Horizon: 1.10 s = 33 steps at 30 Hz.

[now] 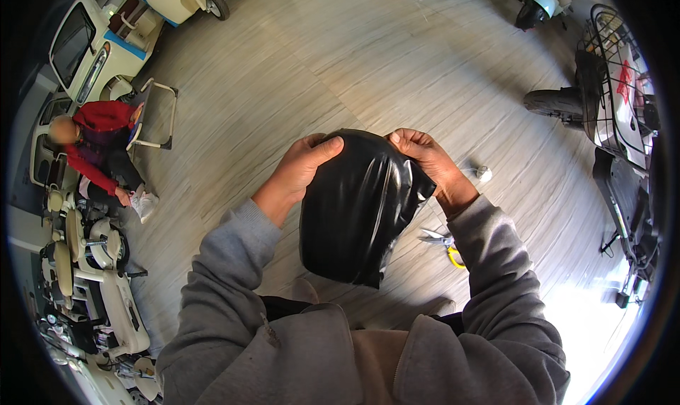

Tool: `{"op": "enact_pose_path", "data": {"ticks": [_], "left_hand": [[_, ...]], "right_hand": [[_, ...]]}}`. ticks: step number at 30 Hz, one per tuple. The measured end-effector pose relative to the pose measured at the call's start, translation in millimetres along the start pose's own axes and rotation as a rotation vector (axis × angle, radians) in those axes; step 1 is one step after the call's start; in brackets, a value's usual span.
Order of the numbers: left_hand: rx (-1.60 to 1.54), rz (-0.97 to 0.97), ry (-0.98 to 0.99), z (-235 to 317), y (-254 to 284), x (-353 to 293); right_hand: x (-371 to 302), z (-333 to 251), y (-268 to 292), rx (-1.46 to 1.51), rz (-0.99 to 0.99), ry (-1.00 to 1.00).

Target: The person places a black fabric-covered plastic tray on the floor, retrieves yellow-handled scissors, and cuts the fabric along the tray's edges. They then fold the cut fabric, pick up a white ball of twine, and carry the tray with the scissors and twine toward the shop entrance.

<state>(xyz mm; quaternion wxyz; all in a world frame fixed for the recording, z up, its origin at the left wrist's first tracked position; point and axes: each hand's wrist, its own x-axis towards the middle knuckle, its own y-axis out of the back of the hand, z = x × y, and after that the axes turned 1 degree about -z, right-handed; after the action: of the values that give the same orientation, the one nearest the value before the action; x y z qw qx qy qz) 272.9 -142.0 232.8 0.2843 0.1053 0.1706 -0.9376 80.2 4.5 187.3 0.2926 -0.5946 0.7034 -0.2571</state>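
Note:
Between my hands hangs a black, glossy, leather-like cover, rounded at the top, with creases and a folded edge on its right side. My left hand grips its upper left edge, the thumb lying over the top and the fingers hidden behind. At the upper right edge, my right hand pinches the material between thumb and fingers. On the floor beyond my right wrist sits a small white spool, with what looks like a thin thread running from it. Scissors with yellow handles lie beside my right forearm, blades apart.
A person in a red top sits at the left beside a light-coloured tubular frame. Cream scooters line the lower left, with small cream vehicles behind. Along the right stands a scooter with a black wire basket. The floor is wood-patterned.

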Motion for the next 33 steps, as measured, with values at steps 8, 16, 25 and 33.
{"op": "enact_pose_path", "data": {"ticks": [8,16,25,33], "left_hand": [[0.075,0.020,-0.140,6.9,0.2,-0.3],[0.106,0.077,-0.141,8.3,-4.5,0.1],[0.110,0.080,-0.114,-7.9,4.1,-4.3],[0.180,0.047,0.026,-75.7,76.8,-58.1]], "right_hand": [[-13.5,-26.5,-16.4,-0.182,-0.042,0.066],[-11.2,-19.5,-22.1,-0.427,-0.024,0.191],[-7.7,-0.1,-13.3,-0.379,-0.009,0.185],[-7.5,97.3,-16.3,-0.517,-0.067,0.106]]}}
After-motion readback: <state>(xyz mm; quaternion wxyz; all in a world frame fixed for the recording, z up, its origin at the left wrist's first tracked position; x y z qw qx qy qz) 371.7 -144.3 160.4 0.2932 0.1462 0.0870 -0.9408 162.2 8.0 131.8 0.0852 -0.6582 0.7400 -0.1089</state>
